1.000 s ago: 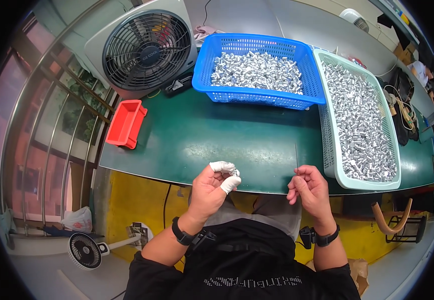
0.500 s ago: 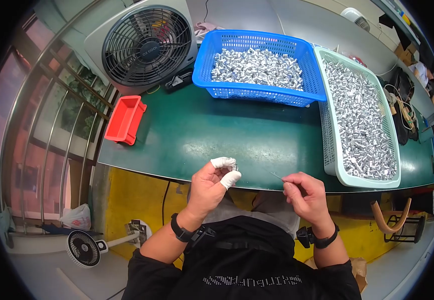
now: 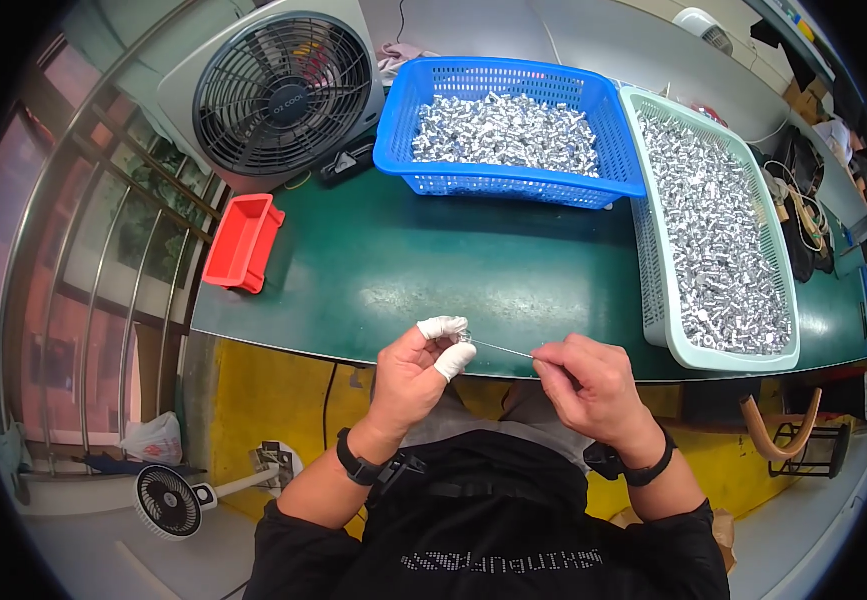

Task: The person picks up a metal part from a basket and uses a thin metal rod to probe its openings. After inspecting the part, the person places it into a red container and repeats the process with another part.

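Above the table's near edge, my left hand (image 3: 406,382) pinches a small shiny metal part (image 3: 465,337) between thumb and forefinger, both wrapped in white finger covers. The fingers hide most of the part. My right hand (image 3: 599,388) is closed on the end of a thin straight metal rod (image 3: 504,350). From there the rod runs left, and its far tip meets the part at my left fingertips. Whether the tip sits inside the part or only touches it, I cannot tell.
A blue basket (image 3: 514,180) and a pale green basket (image 3: 662,290), full of small silver metal parts, stand on the green table (image 3: 354,270). At the left are a red bin (image 3: 241,243) and a large box fan (image 3: 289,100). A small white fan (image 3: 167,502) is below.
My right hand has moved left, bringing the rod's tip to the metal part in my left hand. My left hand holds nearly the same place.
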{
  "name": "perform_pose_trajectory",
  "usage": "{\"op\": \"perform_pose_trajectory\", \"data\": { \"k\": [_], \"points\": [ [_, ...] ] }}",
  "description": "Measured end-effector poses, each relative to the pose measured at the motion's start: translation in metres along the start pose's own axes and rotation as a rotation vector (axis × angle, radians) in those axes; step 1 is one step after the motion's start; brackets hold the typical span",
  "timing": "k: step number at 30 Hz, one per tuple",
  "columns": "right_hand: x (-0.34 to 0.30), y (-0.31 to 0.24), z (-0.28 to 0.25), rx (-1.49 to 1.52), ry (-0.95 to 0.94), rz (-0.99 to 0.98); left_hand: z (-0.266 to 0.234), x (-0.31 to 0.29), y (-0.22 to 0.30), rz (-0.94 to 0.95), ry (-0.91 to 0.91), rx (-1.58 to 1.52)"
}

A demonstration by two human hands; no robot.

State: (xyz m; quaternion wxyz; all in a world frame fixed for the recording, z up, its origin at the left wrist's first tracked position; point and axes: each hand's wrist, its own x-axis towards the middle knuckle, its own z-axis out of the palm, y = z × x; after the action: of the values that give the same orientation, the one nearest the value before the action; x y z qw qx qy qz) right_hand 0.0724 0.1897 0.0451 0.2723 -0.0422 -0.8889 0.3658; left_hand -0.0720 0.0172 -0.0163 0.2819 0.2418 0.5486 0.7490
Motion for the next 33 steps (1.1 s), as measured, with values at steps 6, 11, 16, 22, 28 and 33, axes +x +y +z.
{"op": "perform_pose_trajectory", "data": {
  "k": [6, 11, 16, 22, 28, 33],
  "points": [
    [0.0, 0.001, 0.003, 0.033, 0.027, 0.046, 0.001, 0.0, 0.002, -0.003, -0.018, 0.017],
    [-0.004, 0.0, 0.003, 0.111, 0.003, 0.126, 0.001, -0.001, 0.0, -0.005, -0.013, -0.045],
    [-0.006, 0.001, 0.007, 0.124, 0.012, 0.095, 0.001, -0.001, 0.002, -0.027, -0.018, -0.045],
    [-0.004, 0.002, 0.006, 0.129, 0.025, 0.142, 0.001, -0.002, 0.001, -0.025, -0.022, -0.017],
    [0.003, 0.001, -0.008, 0.113, 0.0, 0.101, 0.0, -0.001, 0.008, -0.085, -0.044, 0.063],
    [0.013, -0.002, -0.017, 0.051, -0.015, 0.034, 0.003, 0.002, 0.009, -0.048, -0.075, 0.145]
  ]
}}
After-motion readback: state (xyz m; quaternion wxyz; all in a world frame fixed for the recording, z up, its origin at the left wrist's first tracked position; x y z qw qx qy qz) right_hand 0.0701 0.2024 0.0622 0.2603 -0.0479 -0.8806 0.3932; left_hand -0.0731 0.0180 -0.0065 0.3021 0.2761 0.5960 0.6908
